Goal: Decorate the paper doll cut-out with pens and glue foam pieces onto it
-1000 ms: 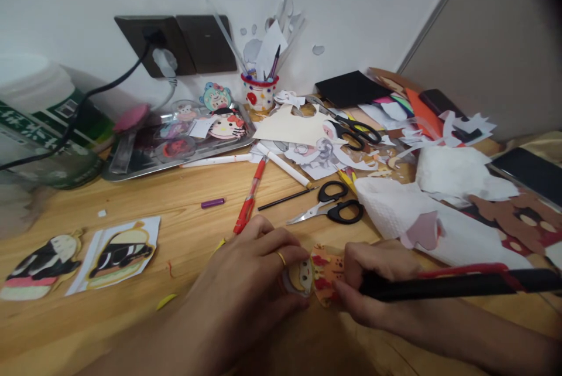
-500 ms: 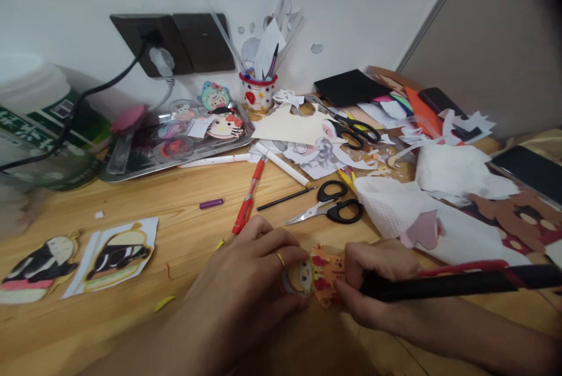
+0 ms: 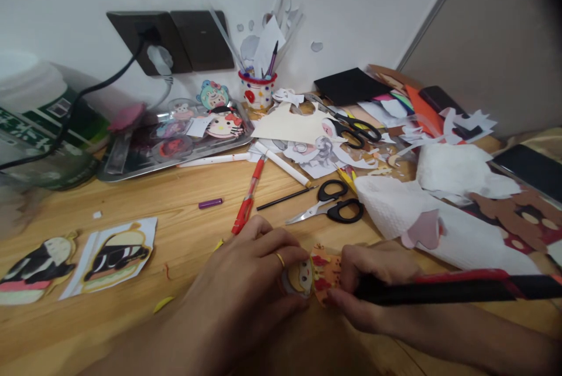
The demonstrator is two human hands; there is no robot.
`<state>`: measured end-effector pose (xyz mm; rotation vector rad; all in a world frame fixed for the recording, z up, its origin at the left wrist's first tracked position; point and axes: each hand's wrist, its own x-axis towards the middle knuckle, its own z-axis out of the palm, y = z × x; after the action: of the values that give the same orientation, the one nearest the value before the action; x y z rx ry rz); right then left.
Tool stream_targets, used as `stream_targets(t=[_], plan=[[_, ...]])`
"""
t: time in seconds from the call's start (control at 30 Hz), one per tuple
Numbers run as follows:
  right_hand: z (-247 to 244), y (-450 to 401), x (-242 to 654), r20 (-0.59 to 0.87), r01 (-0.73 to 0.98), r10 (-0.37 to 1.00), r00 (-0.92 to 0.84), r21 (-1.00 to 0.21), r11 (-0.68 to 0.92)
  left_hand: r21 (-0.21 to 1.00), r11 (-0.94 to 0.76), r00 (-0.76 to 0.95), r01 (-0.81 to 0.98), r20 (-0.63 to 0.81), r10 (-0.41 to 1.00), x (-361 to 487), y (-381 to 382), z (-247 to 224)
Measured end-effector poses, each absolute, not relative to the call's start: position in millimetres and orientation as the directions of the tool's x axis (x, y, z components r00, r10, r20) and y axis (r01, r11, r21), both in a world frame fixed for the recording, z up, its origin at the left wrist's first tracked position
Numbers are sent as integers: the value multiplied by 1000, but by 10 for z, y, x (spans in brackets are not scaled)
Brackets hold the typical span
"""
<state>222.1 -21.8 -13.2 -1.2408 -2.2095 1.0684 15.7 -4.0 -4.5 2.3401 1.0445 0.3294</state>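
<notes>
My left hand [image 3: 246, 282], with a gold ring on one finger, presses down on a small paper cutout of a cartoon figure [image 3: 312, 275] lying on the wooden table [image 3: 132, 200]. My right hand [image 3: 373, 288] grips a long black and red tool [image 3: 452, 286] like a pen, its tip against the orange edge of the cutout. The two hands meet over the cutout and hide its lower part.
Small black scissors [image 3: 329, 203] and a red pen [image 3: 248, 200] lie just beyond my hands. White tissue [image 3: 395, 206] and paper scraps crowd the right. Two burger pictures [image 3: 109, 256] sit at left. A metal tray [image 3: 175, 159], a pen cup [image 3: 257, 88] and larger scissors [image 3: 351, 127] stand behind.
The right hand and its tool have shifted slightly left along the cutout. The view has drifted a little; the left hand stays put.
</notes>
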Motion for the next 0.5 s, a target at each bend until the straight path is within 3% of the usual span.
stream_targets(t=[0.5], plan=[[-135, -213, 2203, 12, 544, 846, -532, -761, 353, 570, -551, 677, 609, -11, 736, 153, -39, -41]])
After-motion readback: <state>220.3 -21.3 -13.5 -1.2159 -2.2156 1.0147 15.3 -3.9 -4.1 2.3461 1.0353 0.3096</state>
